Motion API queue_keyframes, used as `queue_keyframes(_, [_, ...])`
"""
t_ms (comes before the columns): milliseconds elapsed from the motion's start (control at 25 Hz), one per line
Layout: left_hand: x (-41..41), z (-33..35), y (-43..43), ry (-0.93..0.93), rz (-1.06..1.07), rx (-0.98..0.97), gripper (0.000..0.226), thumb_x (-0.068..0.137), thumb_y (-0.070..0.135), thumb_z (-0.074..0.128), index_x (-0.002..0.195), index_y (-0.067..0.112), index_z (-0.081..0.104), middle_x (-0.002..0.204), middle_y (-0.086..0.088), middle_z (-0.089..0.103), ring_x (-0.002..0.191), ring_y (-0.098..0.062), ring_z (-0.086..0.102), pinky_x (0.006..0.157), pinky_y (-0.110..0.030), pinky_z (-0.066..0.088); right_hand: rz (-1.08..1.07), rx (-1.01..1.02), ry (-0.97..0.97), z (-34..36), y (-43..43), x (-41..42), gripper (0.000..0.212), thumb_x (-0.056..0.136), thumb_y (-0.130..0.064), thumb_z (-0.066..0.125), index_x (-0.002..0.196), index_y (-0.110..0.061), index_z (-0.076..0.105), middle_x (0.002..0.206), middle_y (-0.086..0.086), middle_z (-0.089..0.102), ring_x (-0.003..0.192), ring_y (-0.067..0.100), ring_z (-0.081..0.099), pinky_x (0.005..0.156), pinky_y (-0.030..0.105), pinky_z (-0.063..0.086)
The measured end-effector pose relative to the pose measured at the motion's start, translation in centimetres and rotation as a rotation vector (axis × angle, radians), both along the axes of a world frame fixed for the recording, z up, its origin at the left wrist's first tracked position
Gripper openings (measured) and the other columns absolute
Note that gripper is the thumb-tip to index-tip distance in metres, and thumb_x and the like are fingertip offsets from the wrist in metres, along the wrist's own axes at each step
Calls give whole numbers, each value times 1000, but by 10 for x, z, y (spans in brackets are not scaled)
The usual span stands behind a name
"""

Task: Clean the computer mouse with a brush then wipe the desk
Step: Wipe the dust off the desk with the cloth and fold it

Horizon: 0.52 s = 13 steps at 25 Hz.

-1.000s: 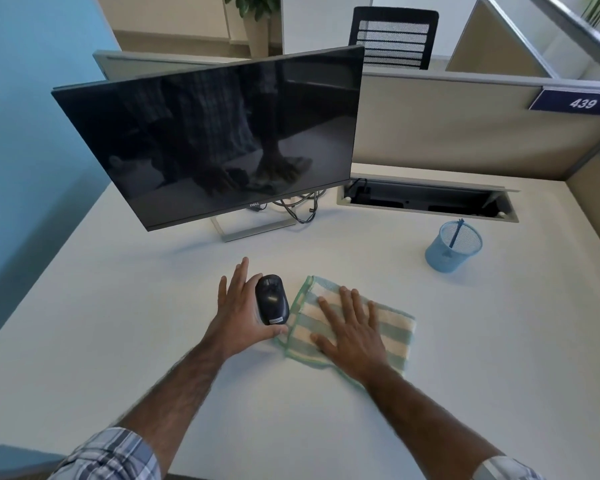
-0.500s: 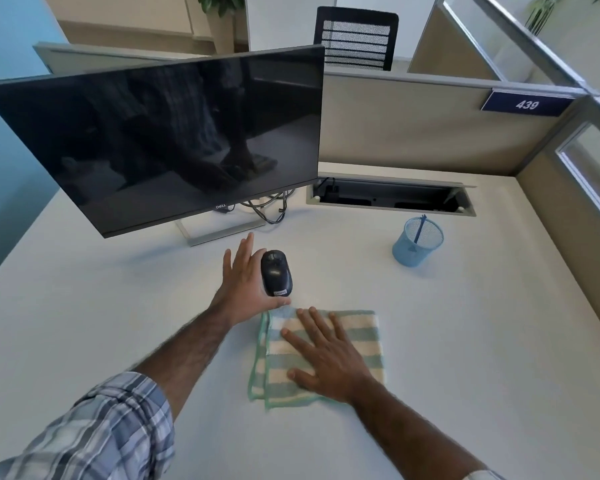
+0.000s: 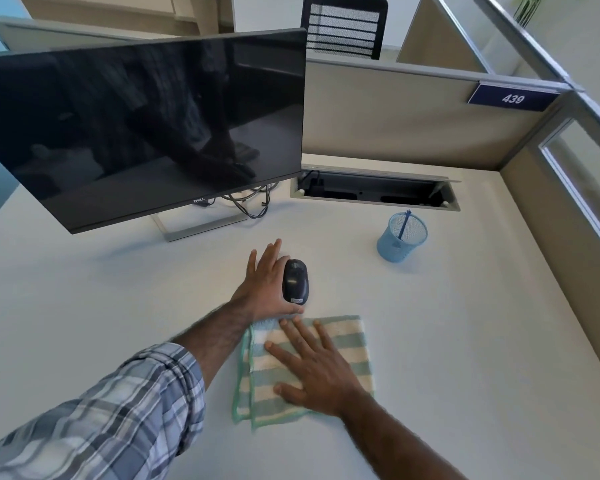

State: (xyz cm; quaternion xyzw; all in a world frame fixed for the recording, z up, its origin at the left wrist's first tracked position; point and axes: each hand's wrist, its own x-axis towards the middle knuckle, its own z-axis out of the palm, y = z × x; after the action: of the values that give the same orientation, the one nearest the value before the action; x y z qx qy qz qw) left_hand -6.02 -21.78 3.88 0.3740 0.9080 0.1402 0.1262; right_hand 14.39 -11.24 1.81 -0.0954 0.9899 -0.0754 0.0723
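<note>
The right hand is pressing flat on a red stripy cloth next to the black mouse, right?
Not quite: the cloth is green-and-white striped, not red; the head view shows it. The right hand does press flat on it, beside the black mouse.

a computer mouse (image 3: pixel 295 280) lies mid-desk (image 3: pixel 465 341) in front of the monitor (image 3: pixel 146 133), the left hand (image 3: pixel 262 289) holding it from its left side, with a cloth (image 3: pixel 347 334) just nearer the person under the flat right hand (image 3: pixel 312 368). right of the mouse stands a mesh pen cup (image 3: pixel 400 242), with an open cable hatch (image 3: pixel 374 190) behind it, then the partition (image 3: pixel 378 116) and an office chair (image 3: pixel 343 26) beyond.
</note>
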Motion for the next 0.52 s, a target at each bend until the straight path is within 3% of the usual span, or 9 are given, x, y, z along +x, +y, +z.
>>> queue_keyframes(400, [-3,-17,-1,-81,3,7,127,59,85,70,157,22,19,167,6,-27,154,-17,-25,126,-51,-11,6,-10,-2,1,1,1,74,97,-76,26,160,-43,6,170,3,-8,156,22,-11,120,56,-2])
queue_keyframes(520, [-2,-13,-1,-69,-35,-50,133,65,86,67,162,20,6,167,4,-31,153,-17,-29,126,-51,-13,10,-6,-9,1,1,0,74,97,-76,26,160,-43,6,170,3,-8,156,23,-11,120,56,-2])
